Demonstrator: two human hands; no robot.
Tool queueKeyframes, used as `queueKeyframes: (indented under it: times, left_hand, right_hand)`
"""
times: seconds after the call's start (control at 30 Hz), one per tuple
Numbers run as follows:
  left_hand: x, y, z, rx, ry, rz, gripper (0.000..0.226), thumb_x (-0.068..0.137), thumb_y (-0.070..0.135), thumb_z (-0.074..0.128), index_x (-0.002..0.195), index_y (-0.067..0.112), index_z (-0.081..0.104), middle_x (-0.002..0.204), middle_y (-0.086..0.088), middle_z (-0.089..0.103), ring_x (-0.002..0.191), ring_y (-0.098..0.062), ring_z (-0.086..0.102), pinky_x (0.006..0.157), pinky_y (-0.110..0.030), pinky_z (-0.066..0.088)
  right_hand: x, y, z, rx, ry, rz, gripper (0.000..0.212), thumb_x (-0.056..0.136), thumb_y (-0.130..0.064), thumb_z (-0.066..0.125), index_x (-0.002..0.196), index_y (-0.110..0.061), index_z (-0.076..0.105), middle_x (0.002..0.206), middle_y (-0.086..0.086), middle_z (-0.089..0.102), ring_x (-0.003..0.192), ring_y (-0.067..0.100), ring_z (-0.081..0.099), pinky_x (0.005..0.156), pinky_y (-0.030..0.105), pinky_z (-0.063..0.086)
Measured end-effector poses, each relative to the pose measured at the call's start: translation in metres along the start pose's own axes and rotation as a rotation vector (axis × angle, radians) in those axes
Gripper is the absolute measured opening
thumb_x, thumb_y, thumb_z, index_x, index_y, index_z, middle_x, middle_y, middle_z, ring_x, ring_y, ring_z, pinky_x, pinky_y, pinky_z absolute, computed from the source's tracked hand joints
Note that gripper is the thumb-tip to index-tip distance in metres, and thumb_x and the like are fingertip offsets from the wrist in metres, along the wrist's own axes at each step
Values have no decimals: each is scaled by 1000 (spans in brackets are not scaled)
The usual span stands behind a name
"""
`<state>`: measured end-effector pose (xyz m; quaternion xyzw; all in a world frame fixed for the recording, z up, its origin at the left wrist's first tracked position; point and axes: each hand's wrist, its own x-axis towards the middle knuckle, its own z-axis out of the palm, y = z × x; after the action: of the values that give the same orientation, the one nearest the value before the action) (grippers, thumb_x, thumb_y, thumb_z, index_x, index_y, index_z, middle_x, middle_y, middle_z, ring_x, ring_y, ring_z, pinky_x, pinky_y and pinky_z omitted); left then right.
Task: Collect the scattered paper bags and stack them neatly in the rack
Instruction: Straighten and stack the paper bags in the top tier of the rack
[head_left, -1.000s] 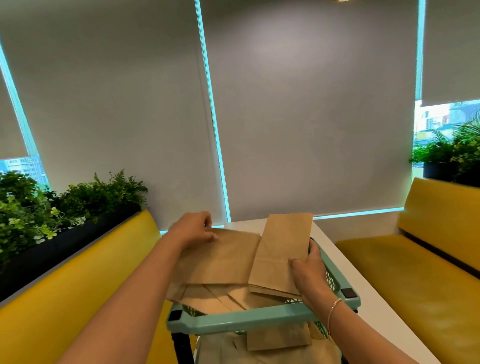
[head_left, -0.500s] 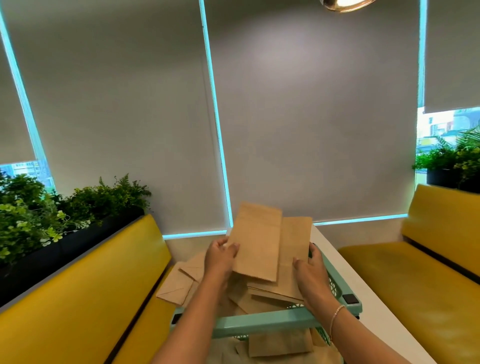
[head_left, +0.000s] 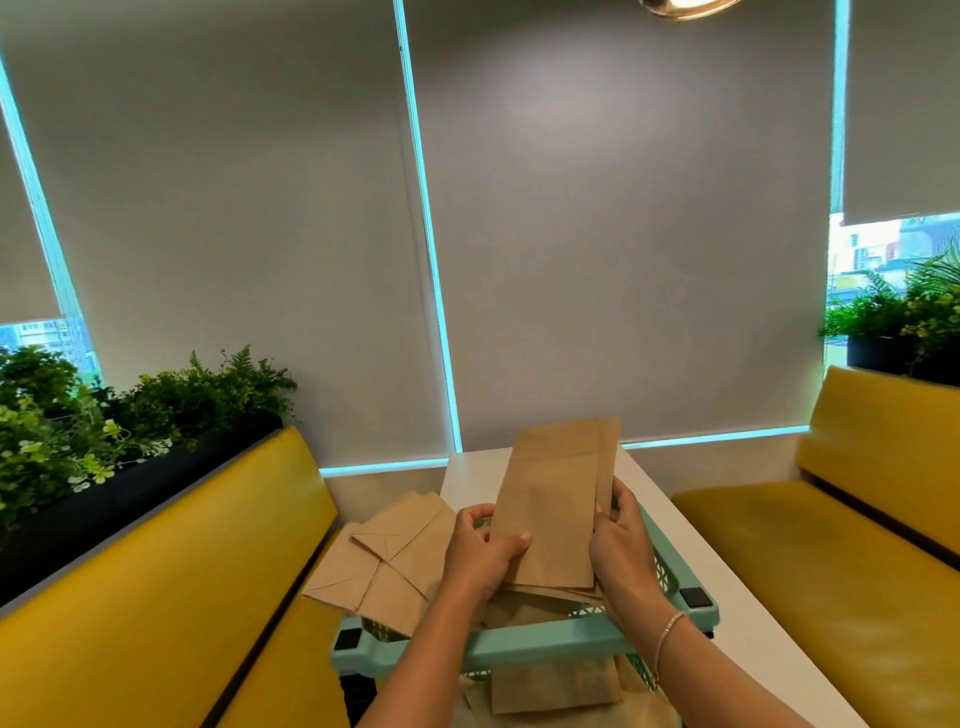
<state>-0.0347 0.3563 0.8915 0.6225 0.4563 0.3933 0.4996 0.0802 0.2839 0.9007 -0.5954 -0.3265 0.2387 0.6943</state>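
Head view: a paper bag stack is gripped over the rack by the left hand and right hand, fingers curled round its edges; apparently two bags.

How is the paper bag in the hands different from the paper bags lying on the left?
The held bag stands up tilted, gripped by the left hand and right hand; the loose bags lie flat and untouched. The held one looks smooth and long, while the loose ones lie overlapped with folded corners. All are brown paper.
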Motion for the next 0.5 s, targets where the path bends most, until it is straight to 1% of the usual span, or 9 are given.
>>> queueKeyframes:
  times: [0.07,0.13,0.17,0.27,0.3,0.33,0.4,0.47,0.5]
  left_hand:
    - [1,2,-4,-91,47,-1,42,80,12,72,110,21,43,111,-3,59,98,-19,56,75,-29,49]
    - [2,4,-9,-171,84,-22,38,77,8,74,105,17,49,106,-3,61,95,-20,57,72,-28,48]
    - [3,4,-12,-197,87,-33,37,75,8,76,102,15,51,105,-5,63,95,-22,59,74,-31,48]
    - [3,8,-20,-217,52,-74,35,72,15,79,99,12,57,102,-10,66,96,-28,60,83,-41,51]
    - [2,11,-23,-223,30,-76,33,72,16,79,98,12,59,101,-11,67,96,-29,61,85,-44,52]
    - [2,15,-26,-231,15,-69,31,72,17,79,96,11,60,101,-11,68,96,-31,62,87,-45,52]
    - [5,26,-36,-235,18,-22,24,74,16,77,92,12,62,99,-11,68,93,-29,61,84,-42,52]
    - [8,39,-50,-231,53,66,19,76,11,75,86,15,59,94,-10,66,84,-24,59,74,-34,48]
    - [9,46,-57,-247,63,109,19,77,8,73,83,17,57,92,-10,65,81,-22,58,73,-33,46]
  right_hand:
    - [0,1,0,-16,-7,-10,38,99,-34,38,137,-33,34,129,1,50,112,24,52,95,51,48]
    - [0,1,-1,-40,-15,-14,37,100,-34,37,137,-34,35,130,0,49,113,23,51,96,49,48]
    - [1,1,-1,-41,-22,-18,37,100,-33,37,136,-33,35,129,-1,49,112,23,50,94,46,48]
    - [-2,-2,-1,0,-84,-14,36,100,-31,38,136,-32,36,119,-4,48,104,18,49,82,35,50]
    - [-3,-2,-1,12,-103,-13,37,100,-29,39,136,-32,36,119,-4,47,104,18,48,82,34,50]
    - [-3,-3,-1,10,-112,-14,37,100,-26,38,137,-31,36,122,-3,47,106,17,47,84,35,49]
    - [-3,-2,-2,-2,-114,-19,39,101,-18,37,139,-27,35,128,-1,46,108,16,45,93,36,45]
    - [-3,-1,-4,-3,-115,-20,40,101,-15,35,139,-25,34,127,-2,45,106,15,45,92,34,43]
    - [-2,-1,-4,-3,-116,-18,40,101,-16,35,139,-26,34,125,-2,44,105,15,46,90,34,43]
